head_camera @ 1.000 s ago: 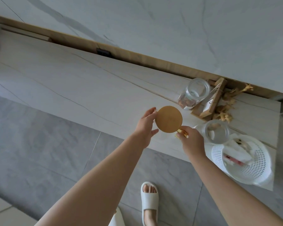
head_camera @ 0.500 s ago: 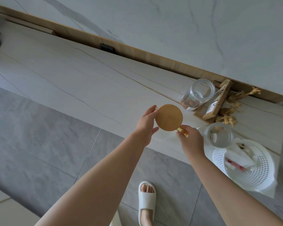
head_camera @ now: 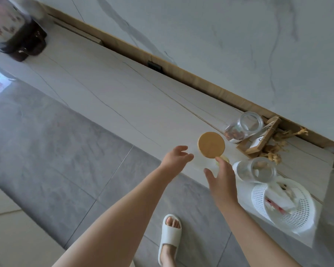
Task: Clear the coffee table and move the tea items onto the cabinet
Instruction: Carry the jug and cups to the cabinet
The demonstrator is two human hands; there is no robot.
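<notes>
The long pale marble-look cabinet top [head_camera: 108,97] already carries, toward its right end, a white perforated plastic basket [head_camera: 289,207], two clear glass jars [head_camera: 247,126] [head_camera: 258,169] without lids, and one lidded jar under a round bamboo lid [head_camera: 211,144] beside them. So several tea items seem delivered; the coffee table is out of view, so what remains there cannot be judged. Left hand [head_camera: 176,156] and right hand [head_camera: 223,180], fingers spread and empty, flank the lidded jar without gripping it.

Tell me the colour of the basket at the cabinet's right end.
White, a plastic mesh basket; clearest in the head view.
</notes>
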